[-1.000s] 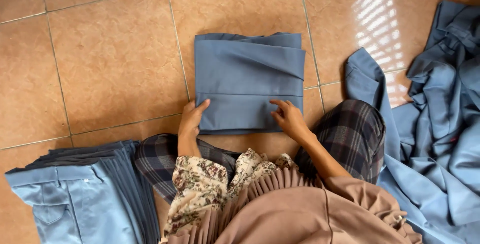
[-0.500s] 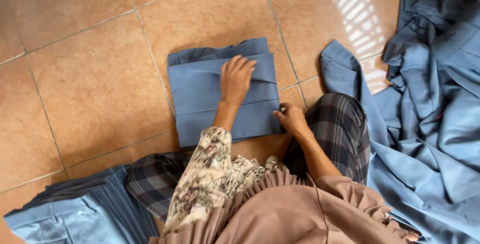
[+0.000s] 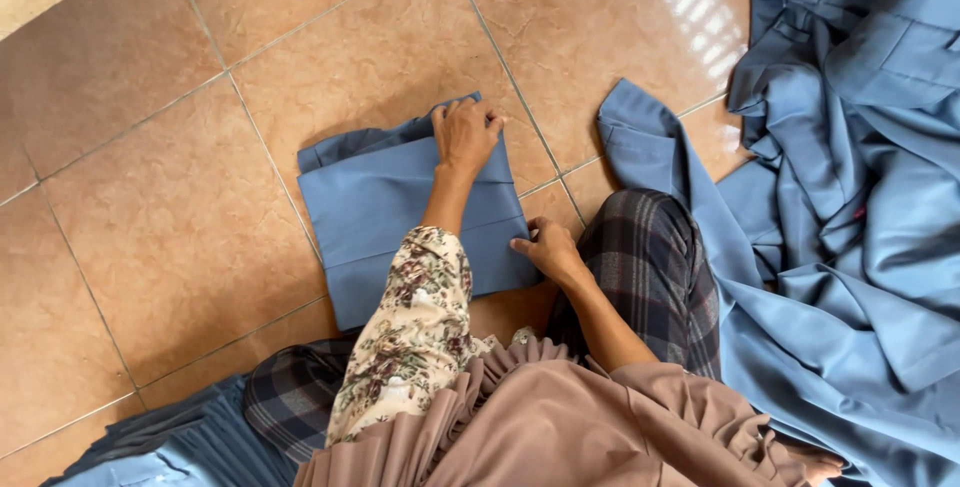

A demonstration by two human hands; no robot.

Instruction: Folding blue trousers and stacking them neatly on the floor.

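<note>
A folded blue garment (image 3: 385, 217) lies flat on the tiled floor in front of my knees. My left hand (image 3: 465, 132) reaches across it and rests on its far right corner, fingers curled over the edge. My right hand (image 3: 545, 249) holds the garment's near right corner, pinching the cloth at the edge. My left forearm in a floral sleeve (image 3: 415, 317) crosses over the garment and hides part of it.
A large heap of loose blue cloth (image 3: 850, 197) fills the right side, one flap reaching toward my checked trouser knee (image 3: 650, 267). More blue and dark pleated cloth (image 3: 180, 447) lies at the lower left. Orange floor tiles (image 3: 150, 197) surround the garment.
My left hand has slid from the garment's near edge up to its far right corner. My right hand stays at the near right corner. The view has tilted and shifted left.
</note>
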